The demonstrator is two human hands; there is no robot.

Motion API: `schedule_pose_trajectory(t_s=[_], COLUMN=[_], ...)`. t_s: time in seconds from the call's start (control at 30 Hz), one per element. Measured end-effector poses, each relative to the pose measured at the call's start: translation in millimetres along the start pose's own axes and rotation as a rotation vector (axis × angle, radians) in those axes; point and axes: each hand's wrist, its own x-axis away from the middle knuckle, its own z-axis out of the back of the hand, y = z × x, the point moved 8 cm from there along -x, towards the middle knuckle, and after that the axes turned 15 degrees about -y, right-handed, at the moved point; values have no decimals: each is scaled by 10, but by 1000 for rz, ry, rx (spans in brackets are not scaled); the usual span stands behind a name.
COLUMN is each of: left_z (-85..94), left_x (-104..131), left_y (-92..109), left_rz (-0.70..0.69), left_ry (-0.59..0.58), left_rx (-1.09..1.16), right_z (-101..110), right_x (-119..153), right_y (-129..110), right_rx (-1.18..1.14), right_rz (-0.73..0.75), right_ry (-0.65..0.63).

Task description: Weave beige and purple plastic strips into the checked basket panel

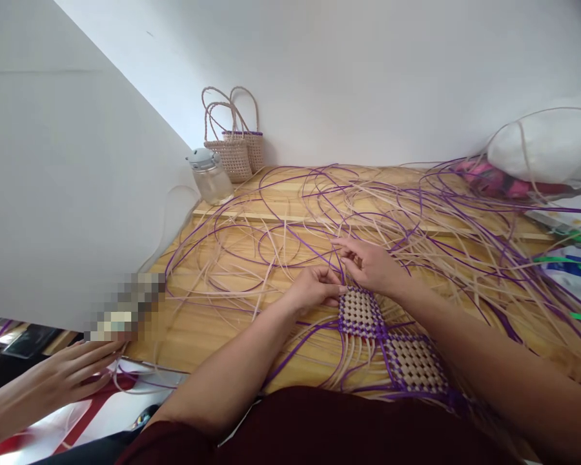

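A woven panel of pale and purple plastic strands lies on the wooden table, with loose strands fanning out from its edges. A second woven square joins it at the lower right corner, nearer my body. My left hand is closed, thumb and forefinger pinched at the panel's upper left corner. Just above the panel's top edge, my right hand curls its fingers round a thin purple strand; the exact grip is partly hidden.
Long loose strands tangle across the wooden table. A lidded jug and small woven baskets stand by the wall. White and pink bags sit at right. Another person's hand is at the left edge.
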Motion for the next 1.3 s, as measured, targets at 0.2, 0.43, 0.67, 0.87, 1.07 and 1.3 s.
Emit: schedule_pose_trajectory(t_s=[0.2, 0.43, 0.67, 0.87, 1.07, 1.3], left_z=[4, 47, 11, -45, -29, 7], left_x=[-4, 96, 131, 126, 95, 49], left_y=[32, 232, 287, 238, 100, 16], left_rz=[6, 8, 15, 2, 97, 42], left_ry=[-30, 42, -90, -137, -52, 33], left_rx=[-88, -633, -974, -574, -216, -239], right_z=[22, 386, -67, -313, -528, -740], right_x=[-5, 102, 215, 511, 586, 621], right_y=[-144, -142, -193, -329, -465, -502], right_rx=[166, 271, 221, -392, -984, -1188], right_rz=[217, 174, -211, -476, -584, -650], right_ry=[13, 93, -377, -605, -538, -385])
